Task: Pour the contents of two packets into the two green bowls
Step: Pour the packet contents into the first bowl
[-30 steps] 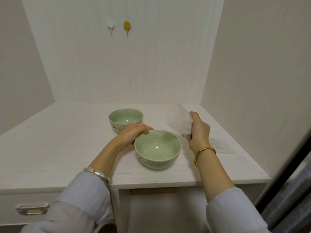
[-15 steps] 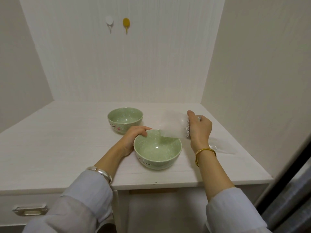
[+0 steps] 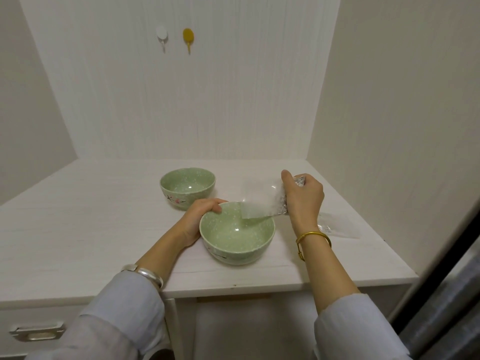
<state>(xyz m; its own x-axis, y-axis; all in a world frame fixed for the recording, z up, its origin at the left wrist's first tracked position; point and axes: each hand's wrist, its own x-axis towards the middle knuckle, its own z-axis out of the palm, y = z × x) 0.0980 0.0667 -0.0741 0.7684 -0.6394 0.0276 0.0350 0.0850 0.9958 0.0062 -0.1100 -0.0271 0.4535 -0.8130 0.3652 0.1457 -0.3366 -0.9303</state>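
Observation:
Two green speckled bowls stand on the white table (image 3: 78, 229). The near bowl (image 3: 237, 233) looks empty inside; my left hand (image 3: 198, 216) grips its left rim. The far bowl (image 3: 187, 187) stands behind it, untouched. My right hand (image 3: 302, 197) holds a clear plastic packet (image 3: 261, 198) tipped sideways, its open end over the near bowl's right rim. Small pale contents sit bunched at the end in my fist. A second clear packet (image 3: 340, 227) lies flat on the table to the right of my wrist.
Walls close the table in at the back and right. A white hook (image 3: 161, 37) and a yellow hook (image 3: 188, 38) hang on the back wall. A drawer handle (image 3: 36, 333) sits below the table's front left. The table's front edge lies just beyond the near bowl.
My right hand has tipped the packet from upright down to the left, bringing its open end over the near bowl. My left hand has stayed on the bowl's rim.

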